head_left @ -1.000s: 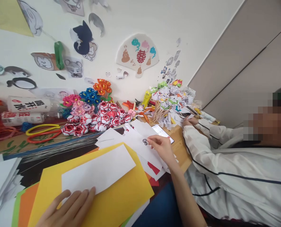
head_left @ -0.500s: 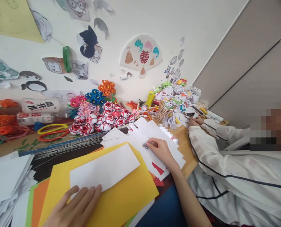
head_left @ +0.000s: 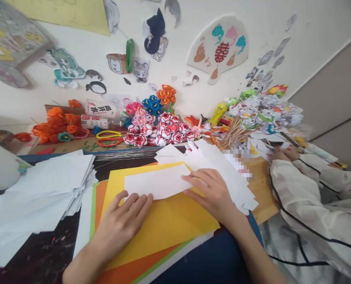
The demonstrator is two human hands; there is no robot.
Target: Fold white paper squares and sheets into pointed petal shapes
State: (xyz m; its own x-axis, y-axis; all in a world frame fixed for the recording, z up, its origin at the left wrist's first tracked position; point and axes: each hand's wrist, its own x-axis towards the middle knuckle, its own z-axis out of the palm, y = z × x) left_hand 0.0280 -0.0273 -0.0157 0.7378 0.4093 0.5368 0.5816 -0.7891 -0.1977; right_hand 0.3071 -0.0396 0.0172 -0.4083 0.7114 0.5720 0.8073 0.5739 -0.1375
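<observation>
A white paper strip (head_left: 156,183) lies on a yellow sheet (head_left: 163,225), which tops a stack of orange, green and white sheets. My left hand (head_left: 124,223) rests with its fingers spread, fingertips on the strip's lower left edge. At the strip's right end is my right hand (head_left: 212,193), its fingers apart and slightly blurred, the fingertips at the paper's edge. Loose white sheets (head_left: 223,173) lie behind and to the right of it.
At the left sits a pile of white paper (head_left: 57,177). Red and white paper flowers (head_left: 163,130), thin wires (head_left: 128,153) and a yellow bottle (head_left: 218,114) line the back. On the right, a person's white sleeve (head_left: 296,189) reaches over the wooden surface (head_left: 261,189).
The view has turned left. My right hand has left the small shiny balls on the white sheets and moved to the right end of the strip. My left hand stays on the strip.
</observation>
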